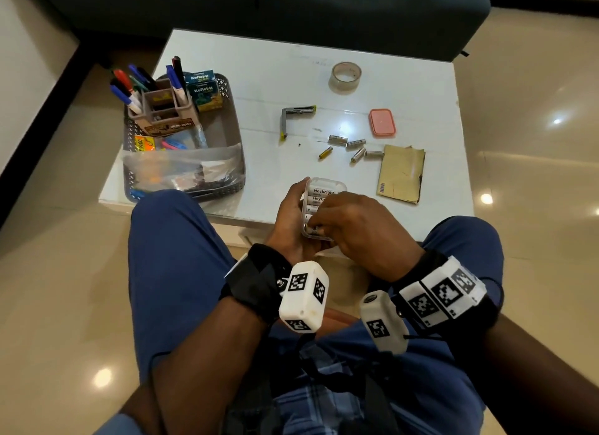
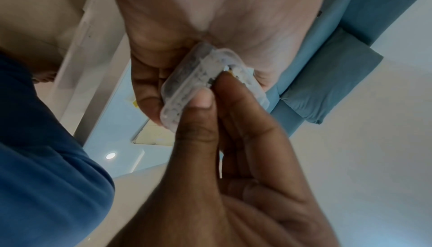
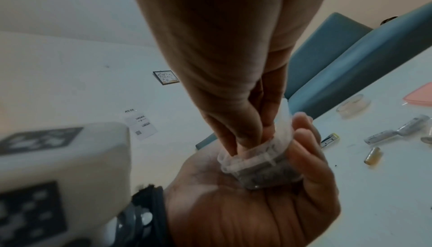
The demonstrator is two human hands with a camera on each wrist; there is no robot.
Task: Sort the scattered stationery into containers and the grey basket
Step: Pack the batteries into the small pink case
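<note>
Left hand (image 1: 288, 214) cradles clear box (image 1: 319, 207) over counter edge (image 1: 227, 214); right hand (image 1: 356, 227) fingers pinch battery into it. Step: packing batteries. Next: fetch 5 loose batteries (image 1: 351, 146), then pink lid (image 1: 382, 122).

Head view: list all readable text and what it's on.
"Heybright": batteries in the clear case.
"Koflet-H": two boxes in the grey basket.
"5900": orange pack.
"OPEI": pen holder label, partly readable.
Envelope barcode: too small.

head: high, looking down at table (image 1: 324, 78) | wrists: close, upward | shared: hands (image 1: 324, 220)
</note>
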